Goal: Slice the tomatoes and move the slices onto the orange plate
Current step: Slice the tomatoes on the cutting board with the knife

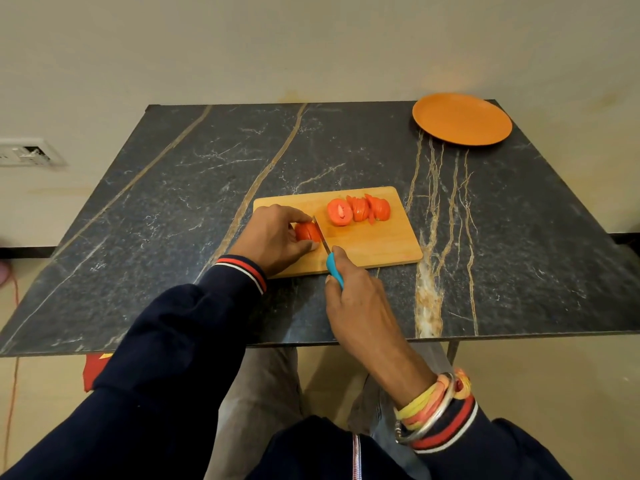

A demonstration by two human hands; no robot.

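Note:
A wooden cutting board (374, 244) lies on the dark marble table (180, 202). On its left part my left hand (273, 237) holds a red tomato (306, 232) with curled fingers. My right hand (356, 303) grips the blue handle of a knife (334, 268), and the blade rests against the tomato's right side. A row of tomato slices (360, 209) sits on the board's far right part. The orange plate (461, 118) stands bare at the table's far right corner.
A wall runs behind the table, with a white socket panel (26, 152) at the left. A red object (91, 370) shows under the table's near edge. My knees are below the table front.

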